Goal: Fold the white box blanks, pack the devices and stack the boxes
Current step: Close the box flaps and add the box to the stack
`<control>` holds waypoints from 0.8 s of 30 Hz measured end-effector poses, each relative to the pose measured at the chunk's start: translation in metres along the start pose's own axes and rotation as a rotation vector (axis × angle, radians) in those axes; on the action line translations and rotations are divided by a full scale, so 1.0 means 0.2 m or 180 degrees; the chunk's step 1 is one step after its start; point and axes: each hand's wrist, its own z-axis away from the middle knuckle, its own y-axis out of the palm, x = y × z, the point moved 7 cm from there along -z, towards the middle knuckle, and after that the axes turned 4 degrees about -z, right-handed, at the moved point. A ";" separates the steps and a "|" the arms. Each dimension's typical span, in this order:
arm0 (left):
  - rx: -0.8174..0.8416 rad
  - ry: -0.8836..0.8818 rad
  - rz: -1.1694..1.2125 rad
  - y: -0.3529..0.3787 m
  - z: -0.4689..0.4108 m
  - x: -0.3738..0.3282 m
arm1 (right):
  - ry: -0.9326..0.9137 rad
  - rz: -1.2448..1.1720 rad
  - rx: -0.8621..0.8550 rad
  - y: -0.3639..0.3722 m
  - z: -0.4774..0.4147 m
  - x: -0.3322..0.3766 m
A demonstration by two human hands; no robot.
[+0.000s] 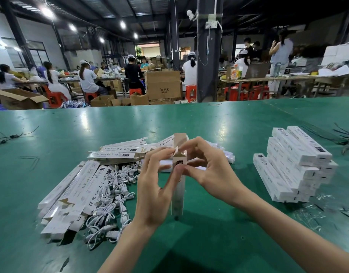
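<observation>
On the glossy green table [238,123], flat white box blanks [71,191] lie heaped at the left, beside a tangle of white cables [115,191]. At centre, the left hand [156,186] pinches a small flap of an upright white box [178,196], while the right hand [211,174] grips its top. Finished boxes [295,166] sit stacked at the right. Behind the table, workers [88,77] sit on red stools [190,92] in a dim hall.

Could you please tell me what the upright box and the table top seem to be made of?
The upright box: likely thin card, white printed outside, raw brown inside its open top flap. The table top: a smooth green sheet, perhaps vinyl or rubber; semi-glossy, as it mirrors the lamps.
</observation>
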 end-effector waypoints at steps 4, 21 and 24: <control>0.0362 -0.0524 0.0432 0.04 -0.01 0.05 | 0.0215 -0.0227 0.0064 0.01 0.01 -0.04; 0.0291 -0.0581 0.0807 0.03 0.00 0.05 | 0.0364 -0.0232 0.0246 0.01 0.00 -0.04; 0.0302 -0.0501 0.0700 0.02 -0.01 0.04 | 0.0309 -0.0079 0.0323 0.01 0.00 -0.03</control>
